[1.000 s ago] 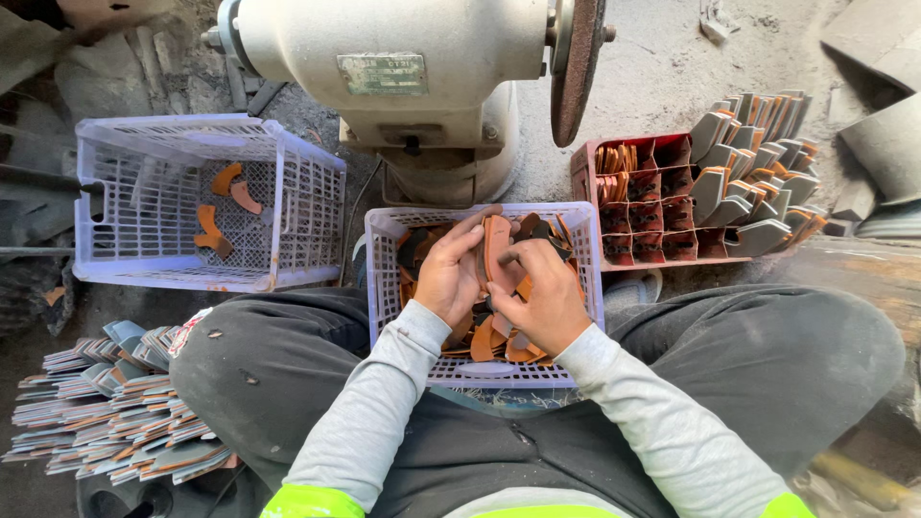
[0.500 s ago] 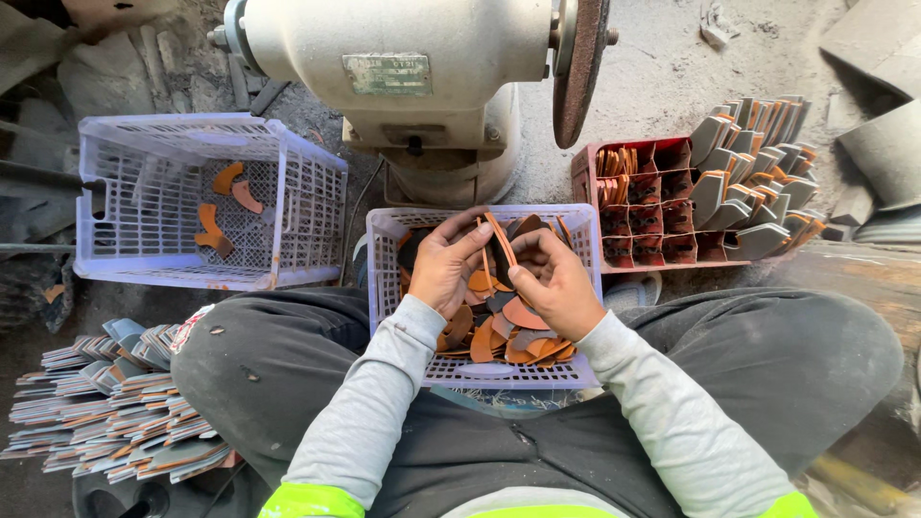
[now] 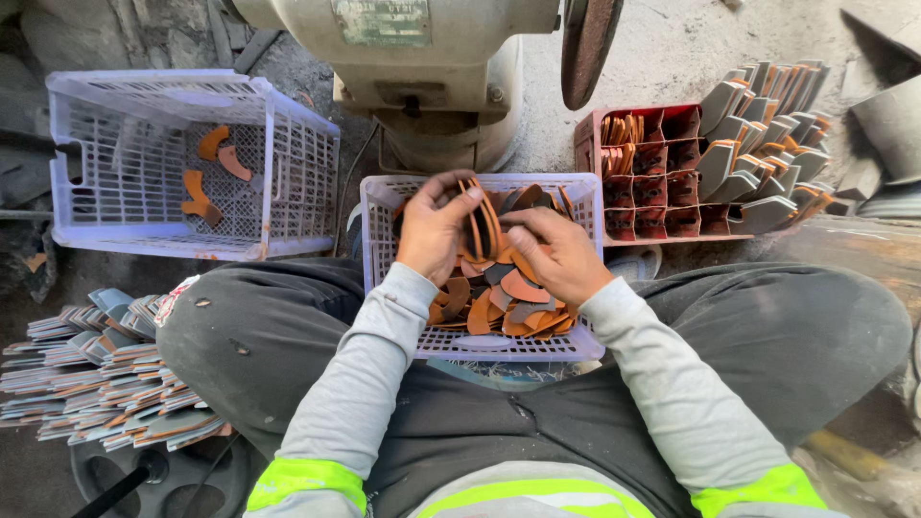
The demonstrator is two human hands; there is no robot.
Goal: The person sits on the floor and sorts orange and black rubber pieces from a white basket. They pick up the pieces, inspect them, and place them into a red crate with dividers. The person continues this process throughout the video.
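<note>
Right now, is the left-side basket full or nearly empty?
Nearly empty: the left white plastic basket holds only a few rusty curved metal pieces; its mesh floor shows through.

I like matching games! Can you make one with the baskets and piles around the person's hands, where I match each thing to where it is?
Things:
1. middle basket
2. left basket
3. red divided crate
4. stack of flat blades

Places:
A. on the floor beside the person's left leg
B. between the knees, with the left hand and right hand inside
C. to the right, with grey pieces leaning on it
D. nearly bare, only a few rusty pieces

Pairs: 1-B, 2-D, 3-C, 4-A
</note>
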